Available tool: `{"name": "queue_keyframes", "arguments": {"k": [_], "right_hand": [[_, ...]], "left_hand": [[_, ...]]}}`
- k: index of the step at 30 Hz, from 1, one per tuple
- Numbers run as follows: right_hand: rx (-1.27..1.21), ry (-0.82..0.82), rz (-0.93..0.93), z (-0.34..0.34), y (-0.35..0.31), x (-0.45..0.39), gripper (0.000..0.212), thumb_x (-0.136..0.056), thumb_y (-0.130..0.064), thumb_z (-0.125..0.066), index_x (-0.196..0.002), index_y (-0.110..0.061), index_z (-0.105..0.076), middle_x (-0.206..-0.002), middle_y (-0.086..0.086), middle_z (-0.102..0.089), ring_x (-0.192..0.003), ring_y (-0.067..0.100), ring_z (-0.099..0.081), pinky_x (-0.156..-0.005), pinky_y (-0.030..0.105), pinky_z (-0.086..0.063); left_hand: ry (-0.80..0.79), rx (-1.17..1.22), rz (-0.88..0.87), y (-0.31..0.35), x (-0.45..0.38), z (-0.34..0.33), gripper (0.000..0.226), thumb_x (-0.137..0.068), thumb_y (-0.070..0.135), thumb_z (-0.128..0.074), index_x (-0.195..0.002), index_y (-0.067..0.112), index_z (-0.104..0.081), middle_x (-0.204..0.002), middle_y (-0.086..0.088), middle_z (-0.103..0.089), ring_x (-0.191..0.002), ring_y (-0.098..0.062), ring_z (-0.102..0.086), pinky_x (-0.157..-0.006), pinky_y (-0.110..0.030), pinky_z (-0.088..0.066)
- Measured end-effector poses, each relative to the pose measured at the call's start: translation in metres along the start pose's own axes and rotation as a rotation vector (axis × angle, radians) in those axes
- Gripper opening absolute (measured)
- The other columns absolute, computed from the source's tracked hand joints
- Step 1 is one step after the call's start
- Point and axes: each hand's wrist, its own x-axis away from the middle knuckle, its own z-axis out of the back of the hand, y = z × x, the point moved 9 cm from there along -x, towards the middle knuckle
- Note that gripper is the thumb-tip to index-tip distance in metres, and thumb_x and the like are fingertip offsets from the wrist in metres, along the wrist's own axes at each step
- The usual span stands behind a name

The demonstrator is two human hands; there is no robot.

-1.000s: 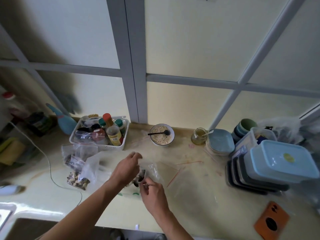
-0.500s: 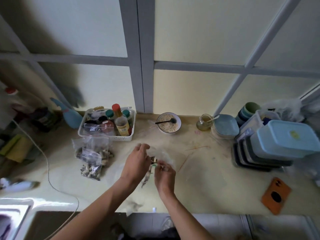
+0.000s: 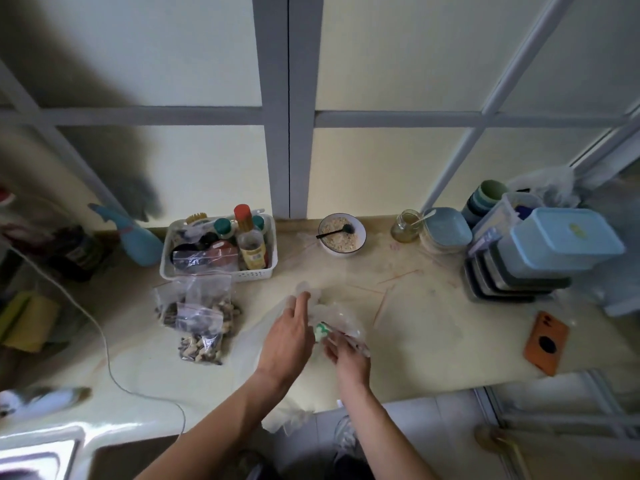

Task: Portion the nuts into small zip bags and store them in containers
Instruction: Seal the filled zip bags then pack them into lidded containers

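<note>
Working mid-table, the right hand (image 3: 348, 355) pinches a crumpled clear zip bag (image 3: 334, 315); the left hand (image 3: 289, 336) rests on it, fingers straight. Filled nut bags (image 3: 201, 322) lie left.

A single wide-angle view from the person's head looks forward and steeply down onto the pale yellow bench (image 3: 433, 327), close over it, facing the cream wall panels with grey frames (image 3: 287, 105) behind.
</note>
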Motion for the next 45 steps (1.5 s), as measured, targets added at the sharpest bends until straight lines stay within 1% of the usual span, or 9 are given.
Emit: {"name": "queue_keyframes", "arguments": {"k": [6,11,14,20,23,26,31,39,45], "right_hand": [[0.155,-0.004,0.07,0.0,-0.018,0.009,0.016,-0.101,-0.008,-0.059,-0.105,0.005,-0.068,-0.093,0.014,-0.078,-0.083,0.035,-0.076,-0.063,0.031,-0.062],[0.375,0.011,0.176,-0.001,-0.045,0.016,0.026,-0.103,-0.023,-0.059,-0.088,-0.004,-0.068,-0.077,0.013,-0.076,-0.073,0.032,-0.075,-0.065,0.036,-0.056],[0.434,0.015,0.226,0.0,-0.058,0.019,0.026,-0.105,-0.021,-0.054,-0.094,-0.005,-0.071,-0.077,0.014,-0.073,-0.069,0.028,-0.072,-0.063,0.036,-0.055],[0.496,0.008,0.307,0.001,-0.091,0.025,0.03,-0.106,-0.022,-0.049,-0.092,-0.014,-0.074,-0.078,0.014,-0.073,-0.068,0.025,-0.074,-0.066,0.037,-0.056],[0.536,0.032,0.329,0.006,-0.106,0.026,0.033,-0.106,-0.022,-0.047,-0.089,-0.013,-0.074,-0.072,0.01,-0.071,-0.062,0.022,-0.072,-0.062,0.033,-0.054],[0.591,0.072,0.353,0.012,-0.116,0.023,0.036,-0.105,-0.026,-0.046,-0.087,-0.015,-0.075,-0.068,0.007,-0.071,-0.06,0.02,-0.072,-0.066,0.037,-0.058],[0.69,0.141,0.405,0.028,-0.137,0.03,0.039,-0.106,-0.031,-0.042,-0.083,-0.017,-0.072,-0.072,0.005,-0.072,-0.052,0.009,-0.067,-0.064,0.031,-0.051],[0.713,0.157,0.423,0.055,-0.154,0.03,0.044,-0.107,-0.035,-0.042,-0.078,-0.018,-0.07,-0.065,0.005,-0.071,-0.052,0.011,-0.067,-0.07,0.035,-0.056],[0.743,0.135,0.414,0.073,-0.152,0.032,0.041,-0.108,-0.036,-0.041,-0.084,-0.018,-0.069,-0.072,0.005,-0.072,-0.054,0.004,-0.066,-0.064,0.029,-0.049]], "left_hand": [[-0.083,0.047,0.03,-0.026,0.005,-0.011,0.066,-0.091,0.025,-0.063,-0.144,0.026,-0.023,-0.118,-0.012,-0.057,-0.09,-0.033,-0.066,-0.07,-0.042,-0.05],[-0.098,0.149,0.067,-0.033,0.007,-0.015,0.028,-0.103,0.037,-0.043,-0.123,0.018,-0.036,-0.114,-0.009,-0.048,-0.094,-0.037,-0.061,-0.076,-0.042,-0.047],[-0.108,0.122,0.072,-0.03,0.006,-0.016,0.017,-0.102,0.028,-0.041,-0.115,0.016,-0.039,-0.111,-0.008,-0.046,-0.1,-0.039,-0.057,-0.074,-0.04,-0.041],[-0.091,0.093,0.166,-0.036,0.002,-0.022,0.031,-0.09,0.004,-0.054,-0.111,0.024,-0.042,-0.114,-0.002,-0.048,-0.098,-0.031,-0.06,-0.077,-0.041,-0.047],[-0.101,0.096,0.157,-0.032,-0.001,-0.029,0.054,-0.082,-0.007,-0.047,-0.127,0.022,-0.038,-0.118,-0.006,-0.051,-0.102,-0.031,-0.06,-0.08,-0.038,-0.047],[-0.182,0.104,0.02,-0.018,0.003,-0.047,0.072,-0.083,-0.01,-0.046,-0.139,0.03,-0.025,-0.127,-0.005,-0.044,-0.085,-0.03,-0.064,-0.067,-0.034,-0.052],[-0.245,0.075,-0.131,-0.001,0.007,-0.066,0.065,-0.086,0.002,-0.056,-0.131,0.038,-0.026,-0.13,-0.001,-0.035,-0.069,-0.025,-0.057,-0.06,-0.037,-0.053],[-0.194,0.169,0.013,0.001,0.012,-0.084,0.045,-0.086,0.008,-0.052,-0.119,0.029,-0.031,-0.122,0.003,-0.04,-0.073,-0.022,-0.052,-0.063,-0.034,-0.043],[-0.331,0.061,0.07,0.007,0.012,-0.119,0.039,-0.086,0.007,-0.053,-0.12,0.02,-0.039,-0.114,-0.002,-0.044,-0.075,-0.018,-0.048,-0.066,-0.027,-0.037]]}}
